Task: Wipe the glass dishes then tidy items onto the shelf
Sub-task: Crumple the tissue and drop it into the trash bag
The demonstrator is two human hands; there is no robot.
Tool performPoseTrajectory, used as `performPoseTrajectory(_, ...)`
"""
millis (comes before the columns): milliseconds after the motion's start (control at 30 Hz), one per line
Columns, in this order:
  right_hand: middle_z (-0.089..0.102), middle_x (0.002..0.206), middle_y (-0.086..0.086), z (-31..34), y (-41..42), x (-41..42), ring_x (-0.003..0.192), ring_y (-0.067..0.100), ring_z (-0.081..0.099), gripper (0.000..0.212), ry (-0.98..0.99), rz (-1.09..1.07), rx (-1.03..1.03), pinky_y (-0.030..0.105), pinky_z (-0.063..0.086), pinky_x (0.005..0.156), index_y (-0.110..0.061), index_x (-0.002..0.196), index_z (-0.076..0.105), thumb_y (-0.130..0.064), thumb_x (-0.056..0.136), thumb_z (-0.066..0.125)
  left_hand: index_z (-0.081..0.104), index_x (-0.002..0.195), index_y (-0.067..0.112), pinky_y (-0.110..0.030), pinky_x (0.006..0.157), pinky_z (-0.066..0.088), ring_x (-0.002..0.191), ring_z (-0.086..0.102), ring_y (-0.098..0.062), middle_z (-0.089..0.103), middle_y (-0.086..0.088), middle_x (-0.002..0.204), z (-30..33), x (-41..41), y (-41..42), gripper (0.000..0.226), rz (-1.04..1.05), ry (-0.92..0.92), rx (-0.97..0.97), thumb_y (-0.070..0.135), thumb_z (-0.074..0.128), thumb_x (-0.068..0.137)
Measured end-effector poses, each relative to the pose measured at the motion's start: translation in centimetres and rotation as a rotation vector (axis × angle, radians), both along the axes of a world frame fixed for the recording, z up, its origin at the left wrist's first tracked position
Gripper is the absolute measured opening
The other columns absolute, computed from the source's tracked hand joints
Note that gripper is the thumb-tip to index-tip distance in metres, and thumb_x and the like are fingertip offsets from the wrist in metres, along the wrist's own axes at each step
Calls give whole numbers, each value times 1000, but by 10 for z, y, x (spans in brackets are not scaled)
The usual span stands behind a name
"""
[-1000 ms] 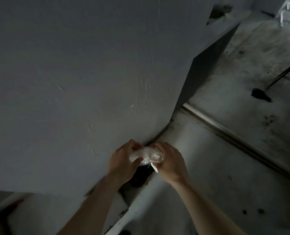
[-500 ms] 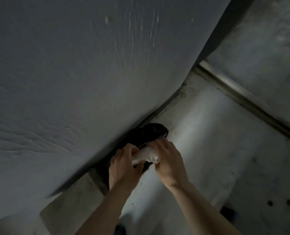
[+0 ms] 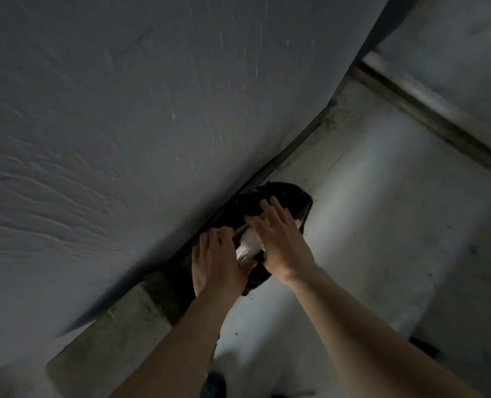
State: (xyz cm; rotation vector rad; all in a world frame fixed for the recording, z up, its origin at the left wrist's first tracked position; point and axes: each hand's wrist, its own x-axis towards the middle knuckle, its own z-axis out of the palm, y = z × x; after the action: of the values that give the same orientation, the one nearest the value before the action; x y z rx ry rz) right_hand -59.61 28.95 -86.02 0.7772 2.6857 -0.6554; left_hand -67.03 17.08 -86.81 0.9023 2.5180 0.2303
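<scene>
A small clear glass dish with a crumpled white tissue [image 3: 248,245] in it sits between my two hands, over a black plastic bag [image 3: 284,198] that lies on the floor against the wall. My left hand [image 3: 218,261] grips the dish from the left side. My right hand [image 3: 278,239] rests on the tissue with its fingers stretched out flat over the bag. Most of the dish is hidden by my hands.
A large grey wall [image 3: 123,124] fills the upper left. A pale concrete floor [image 3: 367,225] runs to the right, with a metal door track [image 3: 428,107] across the upper right. A dark shoe [image 3: 212,384] shows at the bottom edge.
The view has dropped closer to the floor and the black bag has come fully into sight. My right hand's fingers have spread out flat from a curled grip.
</scene>
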Motion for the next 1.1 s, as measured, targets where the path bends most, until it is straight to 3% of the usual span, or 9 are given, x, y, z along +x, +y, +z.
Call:
performPoseTrajectory(67,12,172,13,-3,-1,3,159,32,-2,91,-37,43,8,48,4,130,-25,159,31,-15,84,81,44,134,22,-34,108,38,128,46,-20,52,1,135,-5,0,-2,69,-21,4,-9,61,66,82)
performPoseTrajectory(200,12,172,13,-3,1,0,159,31,-2,93,-53,20,-11,48,5,130,-24,161,24,-25,86,79,43,137,23,-33,110,38,130,46,-18,53,2,138,-6,0,1,68,-44,21,-29,63,60,85)
performPoseTrajectory(267,24,168,13,-3,4,-4,159,32,7,89,-37,18,17,49,9,129,-24,156,36,-23,81,83,42,138,23,-34,110,38,130,48,-18,53,2,137,-10,0,3,68,-62,34,-25,63,60,85)
performPoseTrajectory(367,47,150,8,-1,8,-6,153,33,24,65,-13,2,37,51,25,124,-21,137,57,-17,78,84,39,138,24,-36,112,38,133,46,-20,51,2,139,-14,2,3,67,-85,32,-77,56,64,86)
performPoseTrajectory(467,54,137,8,-4,9,-5,147,32,33,53,13,-2,-7,50,38,116,-15,122,60,-10,74,84,41,133,28,-37,112,39,132,48,-20,52,3,137,-19,4,2,56,-49,20,-66,44,68,87)
performPoseTrajectory(533,55,135,9,-8,10,-6,147,33,34,53,56,-7,23,52,34,118,-15,118,61,-8,71,85,44,127,28,-36,108,41,126,52,-20,54,3,132,-18,1,3,49,-20,34,-41,37,70,87)
performPoseTrajectory(667,51,141,9,-10,16,-9,150,33,29,58,6,7,76,54,24,124,-20,125,60,-9,73,82,45,126,26,-38,104,42,121,55,-22,55,2,130,-15,-5,7,48,30,9,-4,37,70,87)
performPoseTrajectory(867,45,150,8,-2,23,-15,154,31,22,73,-45,44,78,55,15,127,-25,140,52,-15,74,83,37,144,23,-37,111,38,134,47,-21,47,1,146,-8,-4,4,72,5,-6,0,47,70,85)
performPoseTrajectory(1100,46,149,8,38,23,-4,150,31,28,74,-87,12,30,48,22,125,-24,143,50,-10,76,78,29,151,26,-36,115,33,141,41,-19,41,4,153,25,-9,-1,82,-46,-53,0,53,68,84)
